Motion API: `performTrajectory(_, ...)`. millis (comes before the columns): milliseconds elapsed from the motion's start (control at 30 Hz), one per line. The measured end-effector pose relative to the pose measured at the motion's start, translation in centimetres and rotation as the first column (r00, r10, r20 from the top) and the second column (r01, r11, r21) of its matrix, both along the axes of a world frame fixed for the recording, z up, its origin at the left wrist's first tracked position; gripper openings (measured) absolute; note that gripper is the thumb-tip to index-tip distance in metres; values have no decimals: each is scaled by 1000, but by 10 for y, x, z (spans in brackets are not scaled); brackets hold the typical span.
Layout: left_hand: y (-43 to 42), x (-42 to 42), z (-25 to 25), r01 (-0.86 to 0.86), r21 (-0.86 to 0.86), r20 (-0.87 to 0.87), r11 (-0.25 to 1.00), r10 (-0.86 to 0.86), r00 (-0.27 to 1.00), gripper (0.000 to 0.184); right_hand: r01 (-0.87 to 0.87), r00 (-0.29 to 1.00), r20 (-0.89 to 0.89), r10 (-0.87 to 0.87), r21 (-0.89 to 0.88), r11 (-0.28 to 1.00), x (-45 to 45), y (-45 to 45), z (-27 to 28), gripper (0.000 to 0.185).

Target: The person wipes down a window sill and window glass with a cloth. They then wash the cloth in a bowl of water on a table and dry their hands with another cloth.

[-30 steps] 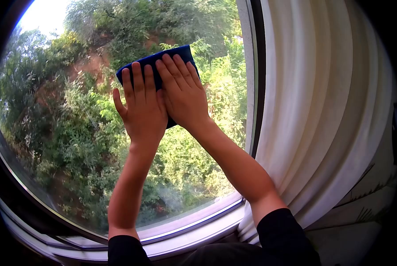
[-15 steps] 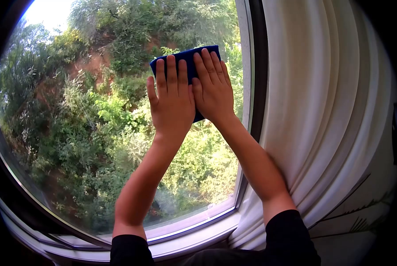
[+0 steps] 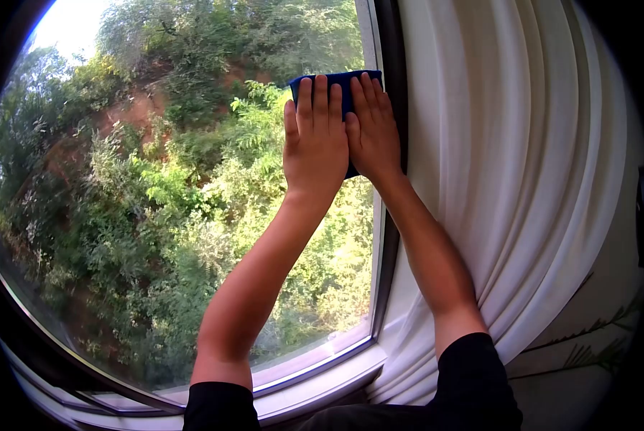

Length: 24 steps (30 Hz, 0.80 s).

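A folded dark blue cloth (image 3: 344, 87) lies against the window pane (image 3: 185, 230) near the right side of the glass. My left hand (image 3: 315, 152) presses flat on the cloth's left part, fingers stretched upward and slightly apart. Beside it, my right hand (image 3: 377, 142) lies flat on the right part, its thumb near the left hand and its outer edge over the window frame. Both palms hide most of the cloth; only its top strip, gaps between fingers and a lower corner show. Neither hand is wrapped around it.
A dark and light window frame (image 3: 389, 43) runs down the right of the glass. White curtains (image 3: 480, 144) hang in folds next to it, close to my right forearm. Below is a pale sill (image 3: 322, 381). Trees and a reddish slope stand outside.
Both hands and the blue cloth have moved right across the glass, from inside the pane to the right frame. The view has also shifted slightly.
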<state>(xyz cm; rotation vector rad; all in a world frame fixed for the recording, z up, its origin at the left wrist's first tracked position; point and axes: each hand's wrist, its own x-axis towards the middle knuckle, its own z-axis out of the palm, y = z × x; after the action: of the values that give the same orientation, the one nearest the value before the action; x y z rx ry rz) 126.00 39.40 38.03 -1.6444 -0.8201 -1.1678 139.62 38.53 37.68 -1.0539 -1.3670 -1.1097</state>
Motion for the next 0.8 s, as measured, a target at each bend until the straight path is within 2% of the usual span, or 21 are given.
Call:
performTrajectory(300,-5,5,-8,8,43,8,999,-8,1000,55,3,1000,10,-3,-5,1000,2,-10,-9,55)
performTrajectory(400,-6,4,-9,35,24,15,999,-35,999,54,35,999,-2,-35,-70,997,-3,-16,-10,55)
performTrajectory(467,-5,5,-13,6,2,-7,1000,-6,1000,53,-79,996,-48,75,-92,993,-3,-14,-16,57)
performTrajectory(500,-5,4,-16,9,0,-9,1000,-9,1000,53,-77,996,-50,72,-95,993,-3,-14,-20,57)
performTrajectory(800,-17,-1,-81,-34,-118,-131,992,18,991,55,-110,991,-99,90,-213,971,4,-16,-97,64)
